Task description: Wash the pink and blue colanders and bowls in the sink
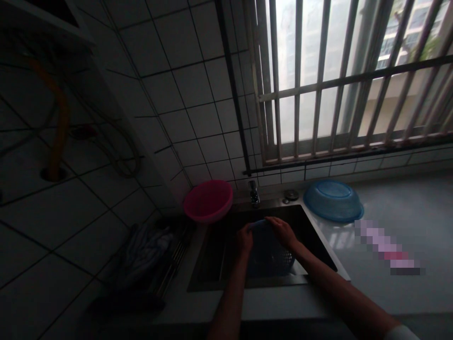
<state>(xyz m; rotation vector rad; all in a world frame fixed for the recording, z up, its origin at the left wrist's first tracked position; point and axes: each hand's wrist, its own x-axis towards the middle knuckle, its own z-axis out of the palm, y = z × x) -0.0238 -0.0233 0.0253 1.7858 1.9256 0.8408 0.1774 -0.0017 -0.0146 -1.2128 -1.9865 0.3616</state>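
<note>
A dark blue basket (267,255) with a perforated side is tilted inside the metal sink (307,222). Its far rim is held up by both hands. My left hand (245,237) grips that rim on the left, fingers closed around it. On the right, my right hand (282,230) is closed on the same rim, just below the faucet (254,194). Dim light hides the basket's inside, and whether anything lies in it cannot be made out.
A pink basin (208,200) leans at the sink's back left corner. An upturned blue basin (333,200) sits on the counter (417,203) to the right, near a pixelated item (385,248). Crumpled cloth (146,245) lies on a dark rack at left. A barred window is behind.
</note>
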